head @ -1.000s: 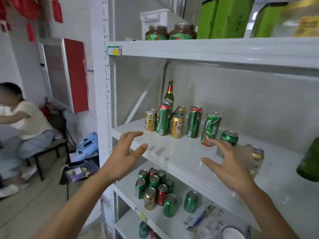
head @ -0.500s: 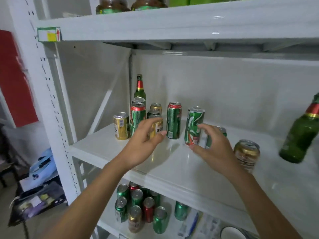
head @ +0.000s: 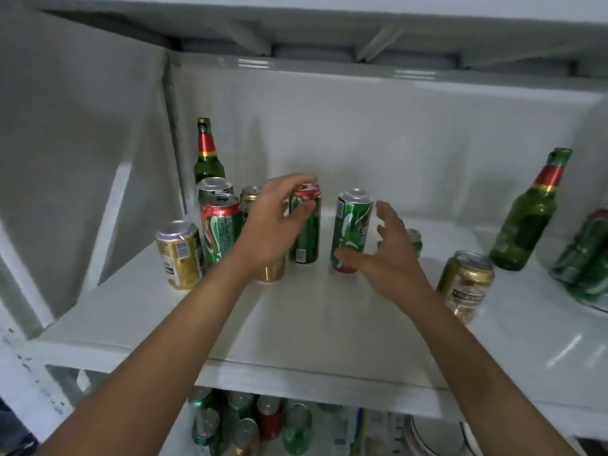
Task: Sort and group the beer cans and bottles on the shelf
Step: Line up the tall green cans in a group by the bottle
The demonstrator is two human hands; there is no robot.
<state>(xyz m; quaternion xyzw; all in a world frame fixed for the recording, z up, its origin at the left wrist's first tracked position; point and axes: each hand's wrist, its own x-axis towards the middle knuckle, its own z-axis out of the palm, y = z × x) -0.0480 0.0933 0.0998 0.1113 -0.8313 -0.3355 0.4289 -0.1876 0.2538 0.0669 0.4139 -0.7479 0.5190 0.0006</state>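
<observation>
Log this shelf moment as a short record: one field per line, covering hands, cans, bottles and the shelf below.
left hand: open, fingers spread around the red-topped green can, not closed on it
right hand: open, beside the silver-topped green can
gold cans: one far left, one right
bottles: back left bottle upright; right bottle leaning in this wide-angle view
lower shelf: cluster of mixed cans

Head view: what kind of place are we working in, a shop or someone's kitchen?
Probably a stockroom or small shop's storage, not a kitchen. The white metal shelf is bare steel racking, loose beer cans and green bottles stand unsorted on it, and more cans crowd the tier below.
</observation>
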